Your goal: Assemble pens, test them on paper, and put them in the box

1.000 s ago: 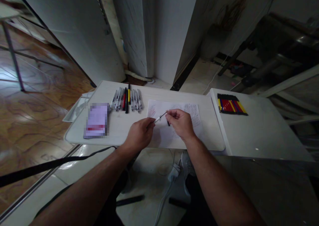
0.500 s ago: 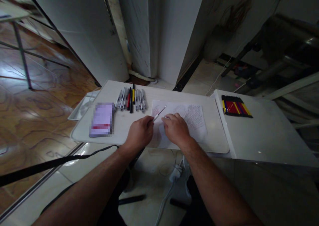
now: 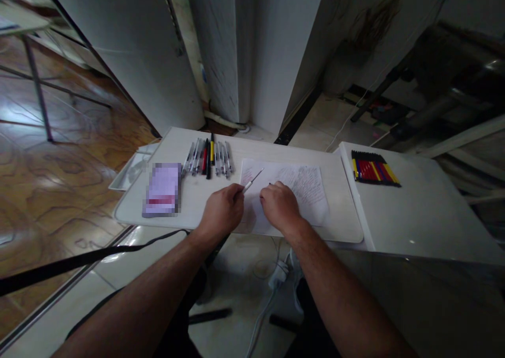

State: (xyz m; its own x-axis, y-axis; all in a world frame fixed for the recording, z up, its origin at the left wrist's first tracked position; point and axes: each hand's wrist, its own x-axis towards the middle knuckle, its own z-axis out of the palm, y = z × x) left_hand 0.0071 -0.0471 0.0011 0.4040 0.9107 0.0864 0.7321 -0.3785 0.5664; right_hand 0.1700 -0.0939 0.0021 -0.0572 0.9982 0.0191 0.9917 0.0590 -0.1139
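My left hand [image 3: 223, 206] is closed on a thin pen part [image 3: 252, 181], white near the fingers with a dark, narrow far end pointing up and right. To its right, my right hand [image 3: 279, 204] is closed over a sheet of paper [image 3: 284, 172] covered with handwriting. A small dark tip shows at its fingers; the rest of what it holds is hidden. The two hands are apart. Clear pens [image 3: 194, 157] lie left of the paper beside a red pen [image 3: 204, 158], a black one [image 3: 208, 161] and a yellow-and-black one [image 3: 212, 150].
A blurred purple item [image 3: 162, 187] lies at the left of the white table [image 3: 343, 205]. On the adjoining white surface [image 3: 426, 216] is a row of black, red, blue and yellow pens [image 3: 374, 170]. A white power strip and cable [image 3: 278, 275] lie below.
My right fingers have curled in more, and the pale piece that showed at their tips is now out of sight, with a small dark tip visible. My left hand is almost unmoved.
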